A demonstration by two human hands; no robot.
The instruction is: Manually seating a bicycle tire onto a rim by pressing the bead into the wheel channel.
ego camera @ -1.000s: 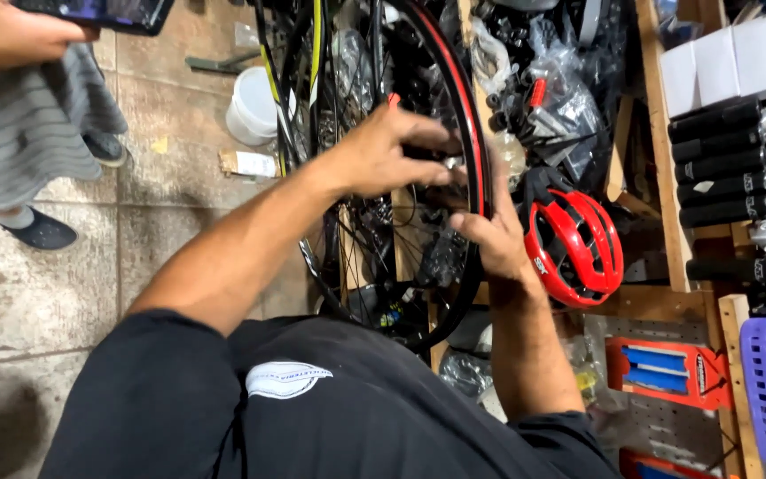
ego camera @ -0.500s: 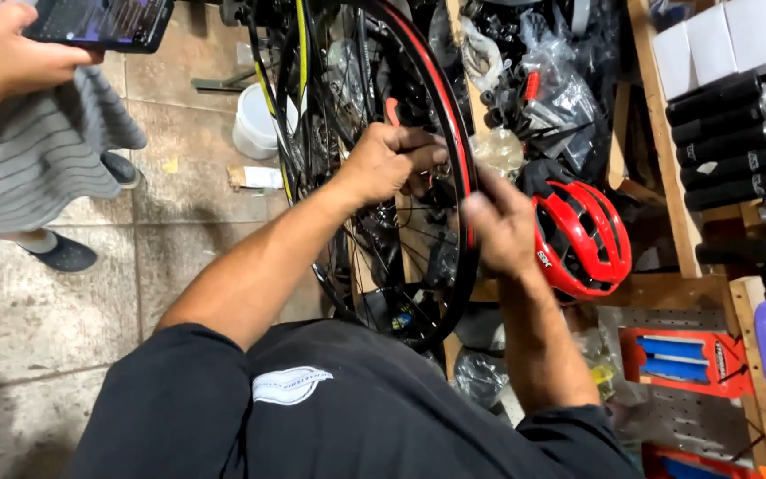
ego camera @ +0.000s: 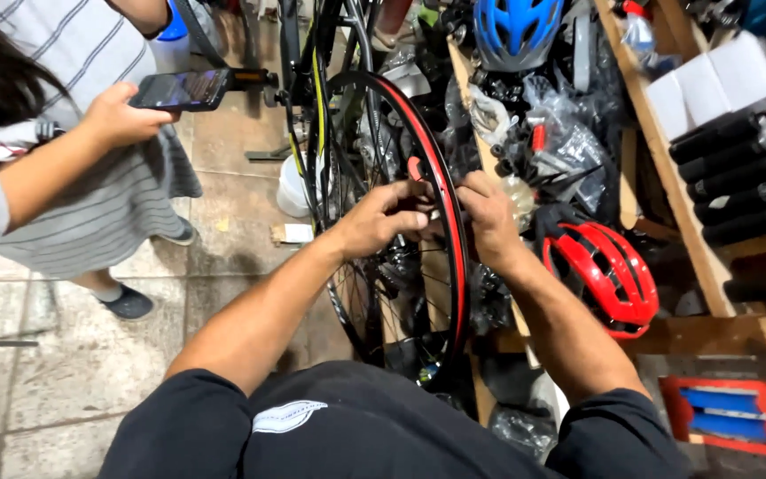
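Observation:
A bicycle wheel with a black and red rim (ego camera: pixel 459 293) stands upright in front of me, still in the bike frame (ego camera: pixel 319 106). My left hand (ego camera: pixel 381 217) grips the rim from the left side, fingers curled among the spokes next to a small red tool (ego camera: pixel 415 168). My right hand (ego camera: pixel 488 217) holds the rim from the right side, thumb against the red edge. Both hands meet at the same spot on the rim.
A person in a striped dress (ego camera: pixel 90 204) stands at left holding a phone (ego camera: pixel 181 89). A red helmet (ego camera: pixel 603 275) lies right of the wheel, a blue helmet (ego camera: pixel 516 31) above. Wooden shelves (ego camera: pixel 658 133) hold bagged parts, white boxes and black grips. A white tub (ego camera: pixel 293 191) sits on the tiled floor.
The view has tilted up, showing more of the bike and the other person. Both my hands have come closer together on the rim; the right one moved up from the lower rim.

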